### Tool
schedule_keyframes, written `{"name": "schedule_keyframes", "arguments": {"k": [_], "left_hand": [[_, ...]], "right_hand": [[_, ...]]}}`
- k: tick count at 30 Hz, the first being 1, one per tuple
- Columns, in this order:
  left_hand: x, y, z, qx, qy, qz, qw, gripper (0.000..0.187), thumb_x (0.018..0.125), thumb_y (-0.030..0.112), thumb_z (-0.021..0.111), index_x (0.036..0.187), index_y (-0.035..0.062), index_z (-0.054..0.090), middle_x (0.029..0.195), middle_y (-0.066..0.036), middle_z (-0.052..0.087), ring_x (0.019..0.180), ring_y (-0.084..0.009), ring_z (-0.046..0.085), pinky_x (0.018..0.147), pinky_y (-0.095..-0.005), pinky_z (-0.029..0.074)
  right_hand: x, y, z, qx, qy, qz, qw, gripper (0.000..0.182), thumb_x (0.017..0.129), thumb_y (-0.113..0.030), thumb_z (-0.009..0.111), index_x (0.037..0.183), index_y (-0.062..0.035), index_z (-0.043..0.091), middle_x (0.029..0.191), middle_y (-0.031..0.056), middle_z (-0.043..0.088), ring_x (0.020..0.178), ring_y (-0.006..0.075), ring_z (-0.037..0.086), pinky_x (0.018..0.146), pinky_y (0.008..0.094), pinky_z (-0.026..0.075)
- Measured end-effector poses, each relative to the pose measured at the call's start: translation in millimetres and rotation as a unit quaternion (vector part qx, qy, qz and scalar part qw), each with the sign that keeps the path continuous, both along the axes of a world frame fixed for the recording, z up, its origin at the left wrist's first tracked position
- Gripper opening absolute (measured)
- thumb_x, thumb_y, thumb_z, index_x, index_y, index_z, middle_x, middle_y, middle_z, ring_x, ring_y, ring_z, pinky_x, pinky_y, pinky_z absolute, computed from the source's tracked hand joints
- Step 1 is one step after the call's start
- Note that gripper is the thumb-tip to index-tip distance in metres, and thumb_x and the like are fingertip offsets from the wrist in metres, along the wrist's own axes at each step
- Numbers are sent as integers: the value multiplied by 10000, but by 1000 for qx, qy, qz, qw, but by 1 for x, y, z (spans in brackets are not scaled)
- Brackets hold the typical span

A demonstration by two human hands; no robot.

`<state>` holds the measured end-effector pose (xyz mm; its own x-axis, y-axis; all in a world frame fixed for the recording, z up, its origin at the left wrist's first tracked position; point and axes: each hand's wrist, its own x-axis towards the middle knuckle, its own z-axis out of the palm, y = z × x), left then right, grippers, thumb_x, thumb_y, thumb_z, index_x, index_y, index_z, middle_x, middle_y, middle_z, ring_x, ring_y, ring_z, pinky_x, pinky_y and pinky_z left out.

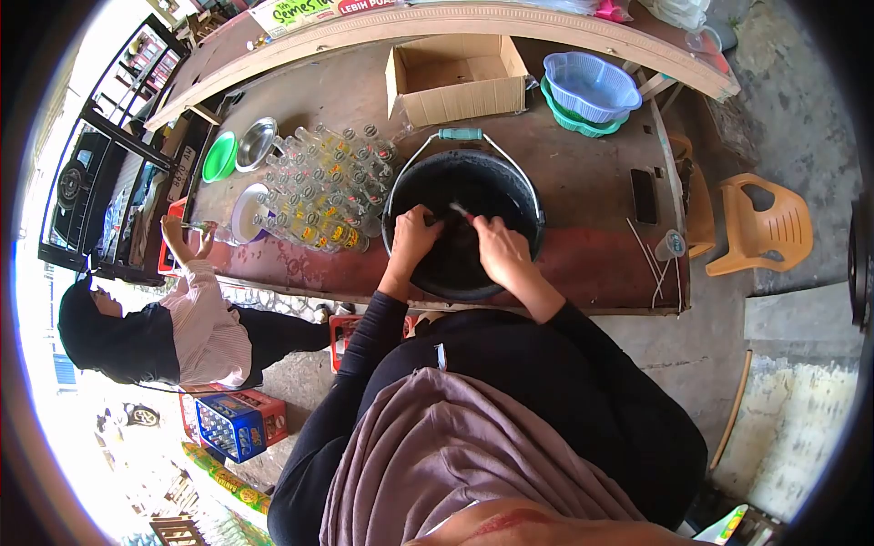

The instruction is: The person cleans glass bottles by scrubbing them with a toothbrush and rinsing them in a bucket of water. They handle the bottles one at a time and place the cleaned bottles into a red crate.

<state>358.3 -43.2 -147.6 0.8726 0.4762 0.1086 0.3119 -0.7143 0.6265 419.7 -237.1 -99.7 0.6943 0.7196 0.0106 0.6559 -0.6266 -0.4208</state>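
A black bucket (531,196) with a wire handle and teal grip (460,134) stands on the table in front of me. My left hand (417,238) is inside its near left part, fingers closed; whatever they hold is lost against the dark interior. My right hand (501,250) reaches in from the right, its fingers closed round a thin brush-like tool (462,211) with a whitish tip and a bit of pink. The tool's tip points toward my left hand. Many clear glass bottles (319,187) stand close together left of the bucket.
A cardboard box (460,91) and stacked plastic basins (592,88) sit farther back. A phone (645,196), a plastic cup (671,245) and thin sticks lie at right. Bowls (256,146) are at left. Another person (200,318) holds a bottle there, near crates (238,426).
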Motion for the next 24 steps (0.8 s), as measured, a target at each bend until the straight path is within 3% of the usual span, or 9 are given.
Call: {"name": "schedule_keyframes", "arguments": {"k": [2, 5, 10, 12, 14, 16, 18, 21, 24], "left_hand": [[2, 0, 2, -116, 4, 15, 993, 294, 680, 103, 751, 937, 11, 643, 864, -200, 678, 857, -372, 659, 763, -433, 517], [0, -2, 10, -38, -65, 1, 997, 277, 679, 74, 751, 912, 1, 621, 869, -191, 658, 854, -370, 645, 762, -430, 509], [0, -1, 5, -9, -110, -8, 994, 285, 673, 67, 759, 904, 2, 605, 877, -183, 638, 859, -370, 632, 760, -432, 503], [3, -3, 6, 3, -131, 7, 991, 287, 676, 75, 760, 907, 6, 605, 883, -185, 640, 865, -372, 632, 757, -435, 503], [5, -3, 0, -5, -132, 24, 991, 285, 679, 104, 775, 911, -3, 649, 854, -170, 667, 817, -317, 663, 729, -390, 520], [5, 1, -7, -13, -107, 15, 994, 284, 679, 134, 779, 892, -9, 657, 838, -178, 674, 816, -346, 661, 737, -399, 523], [2, 2, -7, -9, -88, 15, 996, 267, 673, 119, 769, 881, -5, 656, 816, -172, 667, 807, -356, 658, 737, -397, 522], [0, 3, -1, -13, -156, -25, 987, 265, 661, 111, 771, 865, -6, 649, 783, -164, 652, 777, -359, 648, 731, -402, 519], [2, -1, -4, -32, -134, 16, 990, 277, 649, 125, 782, 851, -6, 645, 768, -162, 642, 761, -365, 641, 722, -408, 520]], "right_hand": [[12, -4, -12, -7, -11, -27, 1000, 257, 871, -47, 509, 1126, -70, 495, 969, 210, 590, 791, 399, 655, 652, 498, 537], [-1, -8, 12, 86, -17, 35, 996, 280, 862, -53, 529, 1140, -49, 498, 929, 203, 584, 696, 380, 660, 614, 467, 545], [5, -6, 1, -12, -14, -23, 1000, 205, 919, -94, 448, 1106, -34, 508, 945, 210, 583, 741, 383, 667, 633, 476, 548], [8, -11, 4, 26, -31, -9, 999, 218, 895, -59, 466, 1108, -29, 498, 949, 211, 578, 736, 386, 658, 634, 474, 542], [-1, -9, 12, 77, -30, 28, 996, 249, 860, -3, 479, 1109, -26, 481, 964, 208, 564, 737, 392, 649, 640, 471, 536], [-6, -8, 7, 99, -18, 75, 992, 296, 862, 9, 478, 1155, -29, 459, 986, 217, 559, 764, 400, 646, 649, 472, 537], [-5, -10, -5, 96, -7, 102, 990, 312, 867, 9, 475, 1175, -30, 450, 993, 220, 559, 771, 403, 644, 650, 472, 538], [-4, -15, -10, 0, -1, 32, 999, 335, 878, 7, 470, 1208, -35, 439, 1011, 222, 558, 776, 411, 637, 657, 470, 539], [-16, -10, 21, 131, 46, 62, 988, 346, 890, -4, 433, 1227, -80, 439, 1081, 211, 579, 873, 431, 631, 738, 510, 517]]}}
